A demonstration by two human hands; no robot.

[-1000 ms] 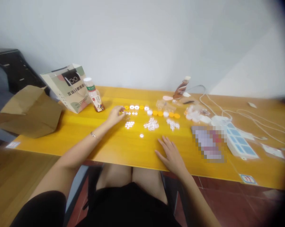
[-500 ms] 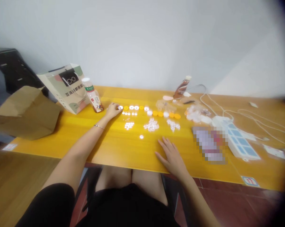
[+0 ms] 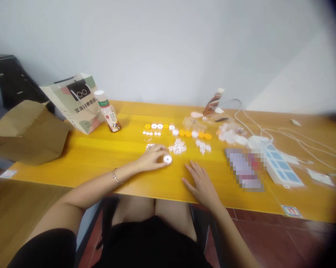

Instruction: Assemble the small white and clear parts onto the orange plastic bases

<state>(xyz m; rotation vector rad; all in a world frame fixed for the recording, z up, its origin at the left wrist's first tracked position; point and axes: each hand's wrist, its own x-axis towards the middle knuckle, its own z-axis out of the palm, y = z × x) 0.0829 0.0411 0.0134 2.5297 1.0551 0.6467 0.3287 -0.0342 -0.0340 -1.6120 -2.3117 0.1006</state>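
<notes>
My left hand (image 3: 152,158), with a bracelet at its wrist, is closed on a white round disc (image 3: 167,159) that has a small dark hole in its middle. The disc is over the table near my front, where it hides whatever lies beneath it. Beside that hand, partly covered by its fingers, lies a cluster of small white pieces (image 3: 149,146). My right hand (image 3: 200,182) rests on the tabletop, fingers stretched and spread, holding nothing. Farther back runs a row of white and orange discs (image 3: 181,132), with small white pegs (image 3: 147,133) in front at its left.
Two piles of small white pieces (image 3: 177,147) (image 3: 203,146) lie mid-table. On the left stand a labelled bottle (image 3: 109,113), a paper bag (image 3: 83,108) and a brown bag (image 3: 31,130). Rightward are a brown bottle (image 3: 212,103), plastic bags (image 3: 232,134), a power strip (image 3: 281,163) and cables.
My left hand has come from the row's left end toward me and to the right, bringing the white disc over the spot where a small white piece lay. My right hand stays put.
</notes>
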